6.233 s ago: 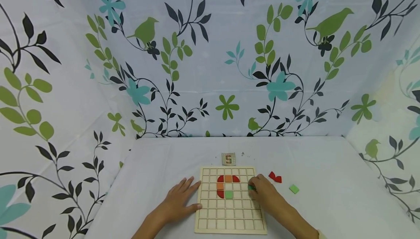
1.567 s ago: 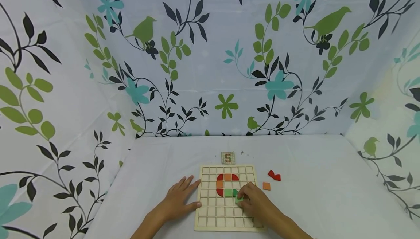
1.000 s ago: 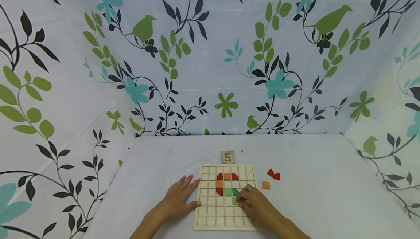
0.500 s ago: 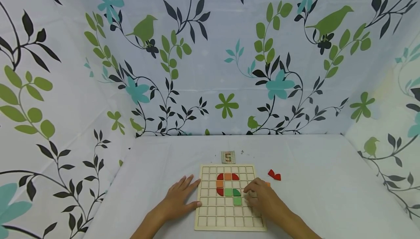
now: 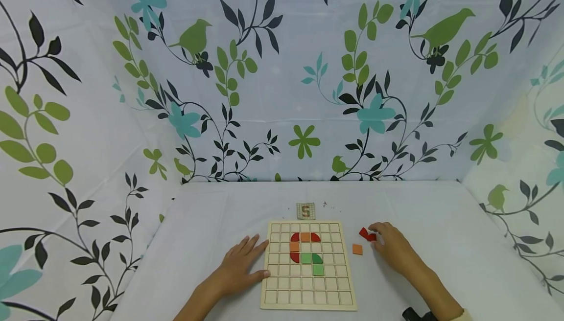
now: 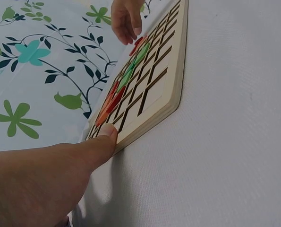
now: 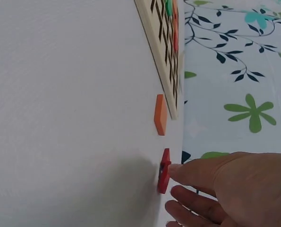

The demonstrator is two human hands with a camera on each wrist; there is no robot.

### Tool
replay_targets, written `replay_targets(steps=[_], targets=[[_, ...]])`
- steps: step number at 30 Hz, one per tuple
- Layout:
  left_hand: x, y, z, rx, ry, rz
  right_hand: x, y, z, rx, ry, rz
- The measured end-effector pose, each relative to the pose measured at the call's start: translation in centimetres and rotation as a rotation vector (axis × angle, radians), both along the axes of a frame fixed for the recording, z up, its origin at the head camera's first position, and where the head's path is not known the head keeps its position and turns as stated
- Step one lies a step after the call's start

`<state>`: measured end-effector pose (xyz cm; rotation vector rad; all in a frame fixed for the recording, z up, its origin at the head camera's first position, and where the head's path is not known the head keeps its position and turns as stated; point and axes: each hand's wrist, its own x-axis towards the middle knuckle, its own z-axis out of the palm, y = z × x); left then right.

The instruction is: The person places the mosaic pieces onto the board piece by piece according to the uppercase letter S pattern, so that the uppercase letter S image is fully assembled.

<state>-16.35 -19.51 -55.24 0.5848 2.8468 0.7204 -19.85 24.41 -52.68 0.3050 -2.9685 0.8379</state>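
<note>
A square wooden grid board (image 5: 295,294) lies flat on the white cloth. Set in its cells are red rounded tiles, orange squares, light green squares (image 5: 318,269) and a dark green rounded tile (image 5: 317,258). My left hand (image 5: 240,264) rests spread at the board's left edge, its thumb (image 6: 107,132) on the rim. To the right of the board, my right hand (image 5: 392,245) reaches over two red rounded tiles (image 7: 164,177). Its thumb tip is right at one of them, with the other fingers apart. A loose orange square tile (image 5: 357,249) lies between board and right hand.
A small patterned card (image 5: 306,211) with a letter-like figure lies behind the board. A dark object (image 5: 414,314) shows under the right forearm at the bottom edge. Printed fabric (image 5: 282,91) hangs behind the table.
The right hand set a dark green tile and a light green square in the board, then let go and moved right to the red tiles. An orange square now lies beside the board. The left hand stays put.
</note>
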Motion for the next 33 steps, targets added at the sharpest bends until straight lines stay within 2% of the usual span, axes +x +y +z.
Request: replay_targets(steps=[6, 11, 14, 18, 22, 25, 33], targets=[[0.03, 0.11, 0.49, 0.016, -0.021, -0.014, -0.26, 0.40, -0.78, 0.053, -0.031, -0.016], [0.04, 0.36, 0.86, -0.004, -0.044, 0.002, -0.32, 0.63, -0.58, 0.062, -0.108, -0.059], [0.06, 0.39, 0.97, -0.016, -0.045, 0.007, -0.38, 0.61, -0.47, 0.042, -0.140, -0.053], [-0.07, 0.26, 0.69, -0.012, -0.047, 0.011, -0.42, 0.48, -0.36, 0.016, -0.148, -0.010], [-0.11, 0.05, 0.19, 0.015, -0.019, 0.000, -0.29, 0.43, -0.23, 0.022, -0.159, -0.030], [0.03, 0.04, 0.27, 0.012, -0.012, -0.001, -0.23, 0.44, -0.20, 0.024, -0.167, -0.053], [0.13, 0.24, 0.86, -0.022, -0.042, 0.014, 0.39, 0.84, 0.05, 0.034, -0.192, -0.050]])
